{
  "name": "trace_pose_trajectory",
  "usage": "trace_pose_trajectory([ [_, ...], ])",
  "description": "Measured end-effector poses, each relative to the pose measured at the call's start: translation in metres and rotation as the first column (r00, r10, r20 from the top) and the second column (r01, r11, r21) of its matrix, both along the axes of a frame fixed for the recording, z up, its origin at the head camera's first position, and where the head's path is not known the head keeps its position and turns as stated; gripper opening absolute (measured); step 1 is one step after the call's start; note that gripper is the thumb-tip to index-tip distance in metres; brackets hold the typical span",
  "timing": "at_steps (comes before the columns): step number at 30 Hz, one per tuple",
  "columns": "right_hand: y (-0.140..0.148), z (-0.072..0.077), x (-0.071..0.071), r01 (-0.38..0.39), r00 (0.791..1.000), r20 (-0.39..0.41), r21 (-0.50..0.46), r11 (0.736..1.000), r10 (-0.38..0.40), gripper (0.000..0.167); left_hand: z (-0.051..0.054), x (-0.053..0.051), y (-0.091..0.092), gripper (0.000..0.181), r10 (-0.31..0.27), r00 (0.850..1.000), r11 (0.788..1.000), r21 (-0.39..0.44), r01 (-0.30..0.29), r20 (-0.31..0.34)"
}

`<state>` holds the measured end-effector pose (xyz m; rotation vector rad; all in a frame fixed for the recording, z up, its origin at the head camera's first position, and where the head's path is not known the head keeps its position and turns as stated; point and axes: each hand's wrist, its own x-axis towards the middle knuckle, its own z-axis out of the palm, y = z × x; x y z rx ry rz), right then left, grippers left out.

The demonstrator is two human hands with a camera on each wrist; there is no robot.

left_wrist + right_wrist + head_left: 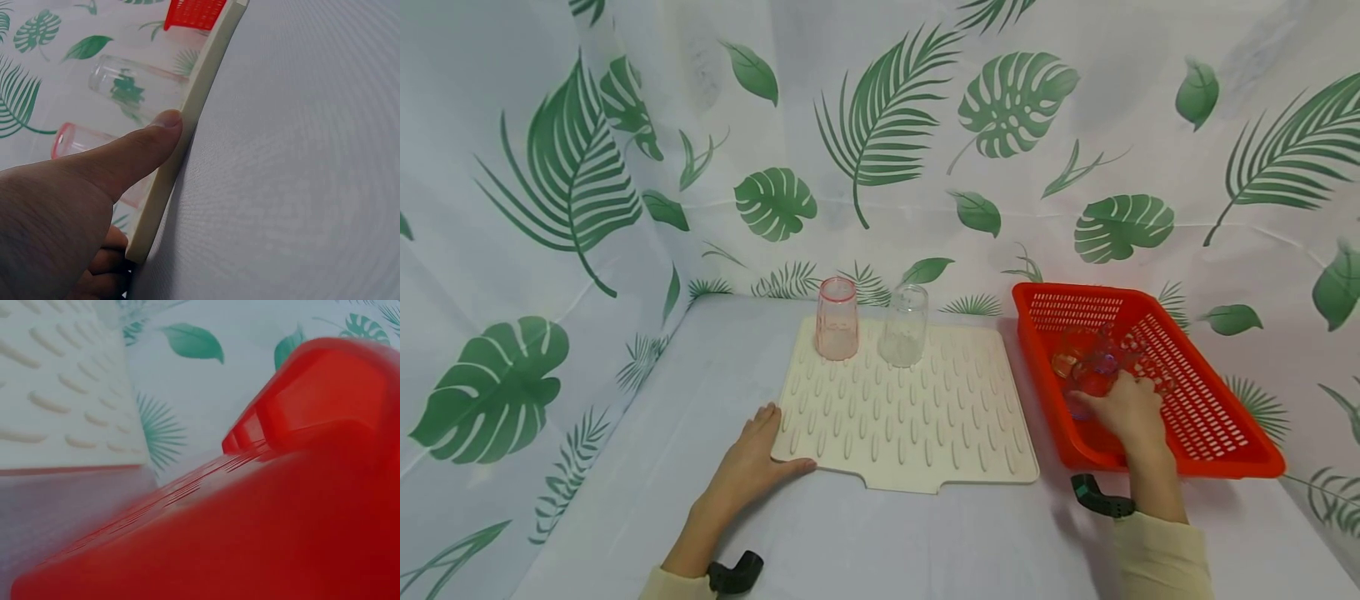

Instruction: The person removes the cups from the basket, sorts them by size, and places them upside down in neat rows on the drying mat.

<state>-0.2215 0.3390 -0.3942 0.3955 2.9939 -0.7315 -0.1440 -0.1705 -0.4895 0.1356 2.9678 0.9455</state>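
Observation:
My left hand (747, 467) grips the near left corner of a cream draining tray (910, 454). In the left wrist view the thumb (140, 150) lies along the tray's edge, with the other fingers bent beside the corner. Two upside-down-looking or upright tumblers, I cannot tell which, stand at the tray's back: a pink-tinted glass (837, 321) and a clear glass (904, 327). My right hand (1131, 412) reaches into a red basket (1217, 417), among tinted glassware (1105, 360). Its fingertips are partly hidden, so any hold there cannot be made out.
The red basket's wall (250, 537) fills much of the right wrist view, beside the tray's corner. A leaf-printed curtain (880, 125) hangs behind the table. The white tablecloth (865, 542) lies under tray and basket.

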Motion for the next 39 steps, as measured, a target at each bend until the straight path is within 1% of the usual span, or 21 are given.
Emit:
trace_pose_trajectory([
  [6,-0.0016,0.0000,-0.0005,0.013,0.999,0.034,0.027,1.000,-0.014,0.098,0.0001,-0.0003,-0.0003,0.111,0.000,1.000,1.000,-0.005,0.000,0.002],
  [13,-0.0004,0.0004,-0.0005,-0.003,0.998,0.056,0.032,0.999,0.001,0.091,0.0012,0.0000,-0.0002,0.111,0.002,1.000,1.000,0.002,-0.002,-0.001],
  [20,-0.0008,0.0030,-0.0014,0.002,0.996,0.092,0.024,1.000,-0.004,0.099,0.0019,0.0000,-0.0006,0.111,0.003,1.000,1.000,0.004,-0.003,0.002],
  [23,-0.0005,0.0035,-0.0015,-0.001,0.995,0.100,0.020,1.000,-0.001,0.097,0.0019,0.0001,-0.0007,0.111,0.005,1.000,1.000,0.005,-0.005,0.005],
  [26,0.0000,0.0036,-0.0010,-0.006,0.996,0.090,0.014,1.000,0.005,0.090,0.0019,0.0002,-0.0006,0.111,0.007,1.000,1.000,0.006,-0.007,0.005],
  [30,0.0000,0.0035,-0.0006,-0.011,0.997,0.079,0.012,1.000,0.010,0.069,0.0014,0.0004,-0.0003,0.111,0.007,1.000,1.000,0.006,-0.007,0.007],
  [33,0.0002,0.0027,-0.0007,-0.011,0.997,0.072,0.003,1.000,0.011,0.061,0.0009,0.0008,-0.0001,0.111,0.007,1.000,1.000,0.011,-0.007,0.011],
  [39,0.0008,-0.0013,-0.0003,-0.001,1.000,-0.021,-0.043,0.999,0.001,0.079,-0.0009,0.0011,-0.0002,0.112,0.010,1.000,1.000,0.014,-0.010,0.014],
])
